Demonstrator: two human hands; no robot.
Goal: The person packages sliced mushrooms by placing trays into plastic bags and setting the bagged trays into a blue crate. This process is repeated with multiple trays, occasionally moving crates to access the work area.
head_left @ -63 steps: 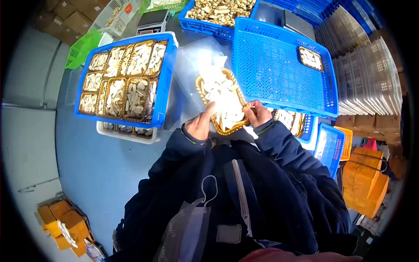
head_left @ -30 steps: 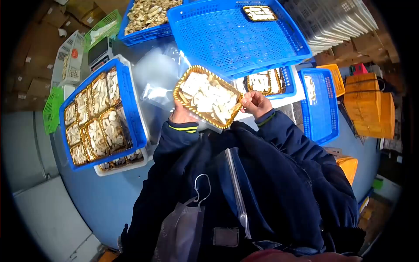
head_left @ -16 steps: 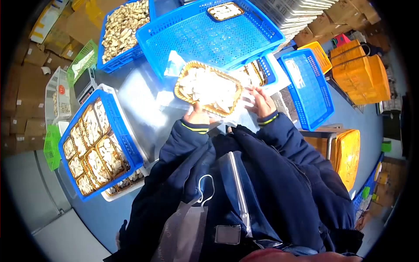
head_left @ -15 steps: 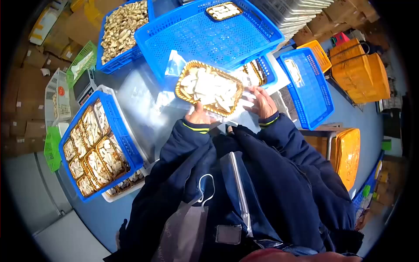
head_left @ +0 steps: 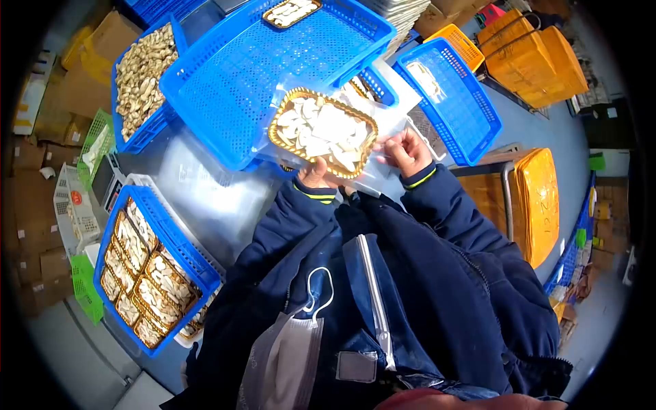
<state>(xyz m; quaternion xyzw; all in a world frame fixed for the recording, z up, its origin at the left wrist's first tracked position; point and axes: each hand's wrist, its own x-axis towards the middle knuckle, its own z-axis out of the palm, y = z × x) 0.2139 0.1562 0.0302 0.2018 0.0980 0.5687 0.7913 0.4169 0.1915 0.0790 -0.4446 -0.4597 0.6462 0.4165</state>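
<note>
A gold-rimmed tray (head_left: 321, 130) of pale sliced pieces sits inside a clear plastic bag (head_left: 393, 116), held up in front of me. My left hand (head_left: 316, 174) grips the tray's near edge through the bag. My right hand (head_left: 404, 150) pinches the bag's open edge at the tray's right end. Behind the tray stands a large blue crate (head_left: 266, 72), with one filled tray (head_left: 290, 11) at its far end.
A blue crate (head_left: 147, 270) of several filled trays sits at lower left. A crate of loose pieces (head_left: 140, 75) is at upper left, a narrow blue crate (head_left: 451, 96) at right, orange crates (head_left: 529, 55) beyond. Clear bags (head_left: 205, 191) lie on the table.
The tray went from bare in my hands to inside the clear bag. My view swung right, so the crates shifted left. My right hand now pinches the bag's edge.
</note>
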